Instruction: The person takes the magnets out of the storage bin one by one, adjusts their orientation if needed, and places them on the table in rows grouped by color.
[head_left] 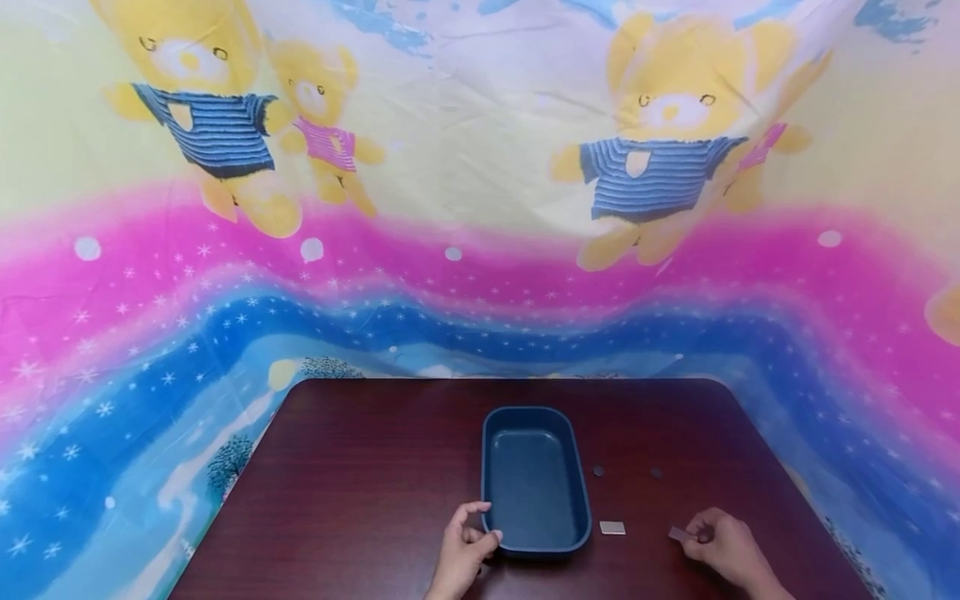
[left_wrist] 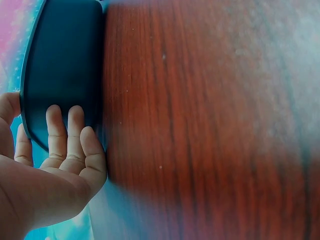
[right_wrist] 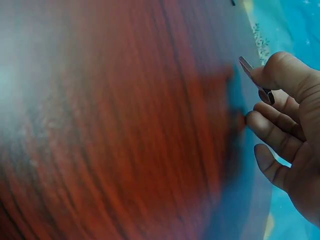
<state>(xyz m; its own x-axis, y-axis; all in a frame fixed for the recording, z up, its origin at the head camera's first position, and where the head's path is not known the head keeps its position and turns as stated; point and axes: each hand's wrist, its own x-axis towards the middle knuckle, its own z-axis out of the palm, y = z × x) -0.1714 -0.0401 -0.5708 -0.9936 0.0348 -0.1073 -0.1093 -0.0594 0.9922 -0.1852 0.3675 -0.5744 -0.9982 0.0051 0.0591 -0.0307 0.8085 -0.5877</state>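
A dark blue rectangular plastic bin (head_left: 583, 500) stands on the table. My left hand (head_left: 463, 546) grips its near left corner. Thumb and index finger lie on the rim, while the other fingers (left_wrist: 75, 132) rest along the outer wall in the left wrist view. To the right, my right hand (head_left: 723, 542) pinches a small, thin, flat rectangular piece (head_left: 679, 534) between thumb and index finger. In the right wrist view that piece (right_wrist: 245, 65) looks dark and shiny-edged, held over the tabletop. A small silvery rectangular block (head_left: 612, 527) lies between the bin and this hand.
Two small dark round discs (head_left: 598, 472) lie on the dark red wood table (head_left: 360, 483), to the right of the bin and farther back. Behind and beside the table hangs a printed cloth (head_left: 465, 283) with bears.
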